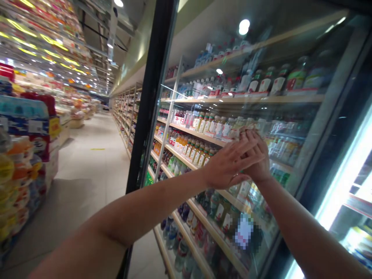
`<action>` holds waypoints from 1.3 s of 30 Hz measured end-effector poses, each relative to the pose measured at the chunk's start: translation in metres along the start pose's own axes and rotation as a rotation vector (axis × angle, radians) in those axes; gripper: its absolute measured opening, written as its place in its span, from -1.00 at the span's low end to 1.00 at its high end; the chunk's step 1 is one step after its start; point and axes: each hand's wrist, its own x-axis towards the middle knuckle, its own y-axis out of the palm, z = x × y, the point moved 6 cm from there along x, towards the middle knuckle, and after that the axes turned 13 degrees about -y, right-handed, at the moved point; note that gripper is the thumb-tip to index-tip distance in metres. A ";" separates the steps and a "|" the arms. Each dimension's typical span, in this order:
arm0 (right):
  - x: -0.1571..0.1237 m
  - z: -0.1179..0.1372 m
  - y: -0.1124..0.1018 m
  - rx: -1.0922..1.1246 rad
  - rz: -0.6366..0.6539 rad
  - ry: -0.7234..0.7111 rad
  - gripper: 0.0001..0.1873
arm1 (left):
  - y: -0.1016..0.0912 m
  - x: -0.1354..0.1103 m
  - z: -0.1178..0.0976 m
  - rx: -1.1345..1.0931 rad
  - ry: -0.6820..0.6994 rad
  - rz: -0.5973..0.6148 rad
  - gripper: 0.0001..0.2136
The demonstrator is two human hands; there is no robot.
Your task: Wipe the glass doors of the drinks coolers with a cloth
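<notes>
No wording can be read anywhere — the labels on the bottles behind the glass door are too small and blurred, the shelf price tags show only red and white, and one patch on the door is pixelated. The packs stacked at left carry blurred print only.

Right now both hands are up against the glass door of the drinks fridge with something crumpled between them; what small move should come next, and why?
Probably a short sweep of the crumpled cloth across the glass door. The right hand presses it to the pane, the left hand lies flat over it, and both sit at mid-height with untouched glass all around.
</notes>
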 end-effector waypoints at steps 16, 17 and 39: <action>0.010 -0.004 -0.025 0.046 -0.086 0.024 -0.48 | -0.124 -0.038 0.130 0.562 -0.501 -0.145 -0.41; 0.013 -0.016 -0.031 0.051 -0.094 0.080 -0.47 | -0.123 -0.038 0.129 0.556 -0.502 -0.151 -0.41; -0.018 -0.076 -0.031 -0.038 0.025 0.203 -0.44 | -0.131 -0.040 0.120 0.467 -0.522 -0.156 -0.40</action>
